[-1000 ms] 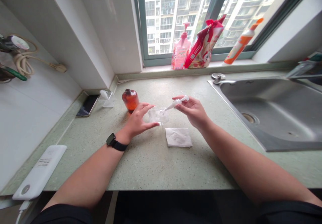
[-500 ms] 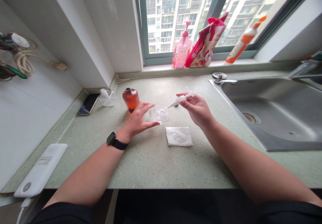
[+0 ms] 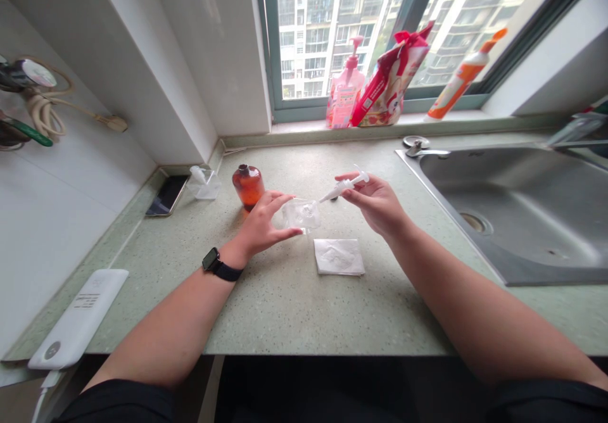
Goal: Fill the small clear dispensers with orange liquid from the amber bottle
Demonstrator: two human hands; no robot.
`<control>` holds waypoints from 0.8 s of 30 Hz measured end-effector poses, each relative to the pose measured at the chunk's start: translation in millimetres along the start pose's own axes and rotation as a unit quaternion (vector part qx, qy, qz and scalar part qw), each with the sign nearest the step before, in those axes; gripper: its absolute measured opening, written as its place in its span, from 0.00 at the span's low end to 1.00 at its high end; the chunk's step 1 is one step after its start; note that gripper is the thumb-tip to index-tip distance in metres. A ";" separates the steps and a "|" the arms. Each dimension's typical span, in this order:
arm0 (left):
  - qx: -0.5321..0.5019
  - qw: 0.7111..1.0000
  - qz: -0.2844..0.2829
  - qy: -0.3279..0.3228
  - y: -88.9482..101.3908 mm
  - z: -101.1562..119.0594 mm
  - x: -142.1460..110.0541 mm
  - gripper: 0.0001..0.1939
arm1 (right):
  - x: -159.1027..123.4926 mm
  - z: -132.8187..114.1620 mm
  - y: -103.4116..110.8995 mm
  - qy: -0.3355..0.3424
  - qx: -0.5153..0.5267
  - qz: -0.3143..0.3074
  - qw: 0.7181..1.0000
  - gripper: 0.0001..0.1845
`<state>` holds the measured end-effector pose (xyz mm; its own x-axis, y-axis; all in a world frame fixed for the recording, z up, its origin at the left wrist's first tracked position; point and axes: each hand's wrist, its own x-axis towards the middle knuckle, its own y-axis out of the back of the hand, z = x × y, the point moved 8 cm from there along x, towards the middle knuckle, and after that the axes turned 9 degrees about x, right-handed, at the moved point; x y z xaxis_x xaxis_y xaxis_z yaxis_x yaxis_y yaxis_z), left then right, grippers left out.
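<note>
My left hand (image 3: 259,228) curves round a small clear plastic bottle (image 3: 298,217), thumb on the near side and fingers on the far side. A white pump top (image 3: 342,186) is pinched in the fingers of my right hand (image 3: 377,206). Its narrow lower end points down and left at the bottle's mouth; whether it is inside, I cannot tell. Just behind my left hand an amber bottle (image 3: 247,187) stands uncapped with orange-brown liquid in it. A folded white tissue (image 3: 339,257) lies between my forearms. Partly hidden by my right fingers is a small dark object (image 3: 334,197).
At the left are a phone (image 3: 167,195), another clear bottle with a white pump (image 3: 205,185) and a white power bank (image 3: 78,318). A steel sink (image 3: 513,220) is on the right. The windowsill holds a pink pump bottle (image 3: 345,97), a red bag (image 3: 392,87) and an orange-and-white bottle (image 3: 458,87).
Hardly anything differs. The whole view has shifted slightly, and both hands keep the same hold on the bottle and the pump top.
</note>
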<state>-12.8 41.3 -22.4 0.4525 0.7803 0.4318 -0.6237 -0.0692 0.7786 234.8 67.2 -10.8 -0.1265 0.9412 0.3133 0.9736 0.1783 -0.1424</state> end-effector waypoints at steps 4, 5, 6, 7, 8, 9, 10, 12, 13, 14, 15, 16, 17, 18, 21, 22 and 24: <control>-0.002 1.000 0.000 -0.002 -0.4 -0.5 0.0 0.39 | 1.7 4.2 1.0 -0.020 0.006 -0.004 1.000 0.26; -0.002 1.000 0.000 -0.002 -0.5 -0.7 0.1 0.39 | 2.2 5.9 1.1 -0.028 0.008 -0.007 1.000 0.26; -0.002 1.000 0.000 -0.002 -0.6 -0.9 0.1 0.39 | 2.8 7.6 1.5 -0.035 0.011 -0.009 0.999 0.26; -0.002 1.000 0.000 -0.002 -0.6 -1.0 0.1 0.39 | 3.5 9.1 2.4 -0.041 0.016 -0.009 0.999 0.26; -0.002 1.000 0.001 -0.002 -0.5 -1.0 0.1 0.39 | 4.2 10.2 3.9 -0.044 0.023 -0.006 0.999 0.26; -0.001 1.000 0.001 -0.001 -0.4 -0.9 0.1 0.39 | 4.9 11.0 5.6 -0.047 0.030 -0.003 0.998 0.26; -0.001 1.000 -0.001 -0.001 -0.4 -0.8 0.0 0.40 | 5.4 11.6 7.2 -0.048 0.038 0.001 0.998 0.26; 0.001 1.000 -0.003 0.001 -0.4 -0.8 -0.1 0.40 | 6.1 12.4 9.5 -0.051 0.050 0.007 0.997 0.26; 0.002 1.000 -0.004 0.002 -0.4 -0.8 -0.2 0.40 | 6.1 12.8 9.8 -0.053 0.055 0.006 0.997 0.26; 0.003 1.000 -0.004 0.003 -0.3 -0.8 -0.3 0.40 | 6.0 13.3 9.5 -0.056 0.060 0.004 0.997 0.26; 0.003 1.000 -0.004 0.002 -0.3 -0.7 -0.3 0.40 | 5.8 14.0 8.9 -0.059 0.064 0.002 0.996 0.26; 0.003 1.000 -0.003 0.002 -0.1 -0.7 -0.3 0.39 | 5.6 14.8 8.2 -0.061 0.066 -0.001 0.996 0.26; 0.003 1.000 -0.002 0.002 0.0 -0.7 -0.3 0.39 | 5.4 15.8 7.6 -0.063 0.065 -0.005 0.996 0.26; 0.003 1.000 -0.003 0.002 0.0 -0.8 -0.2 0.39 | 5.4 16.8 7.3 -0.065 0.061 -0.008 0.996 0.26; 0.002 1.000 -0.004 0.002 0.0 -1.1 -0.1 0.40 | 6.4 20.2 8.4 -0.072 0.045 -0.022 0.996 0.26; 0.001 1.000 -0.005 0.003 0.0 -1.1 0.0 0.40 | 7.0 21.2 9.4 -0.076 0.042 -0.028 0.996 0.26; 0.002 1.000 -0.007 0.004 0.0 -1.1 0.3 0.39 | 8.6 22.3 12.9 -0.082 0.038 -0.036 0.995 0.28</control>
<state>-13.3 42.2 -22.8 0.4567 0.7859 0.4168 -0.6148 -0.0598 0.7864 242.0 84.0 -30.9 -0.2305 0.9585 0.1678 0.9447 0.2618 -0.1976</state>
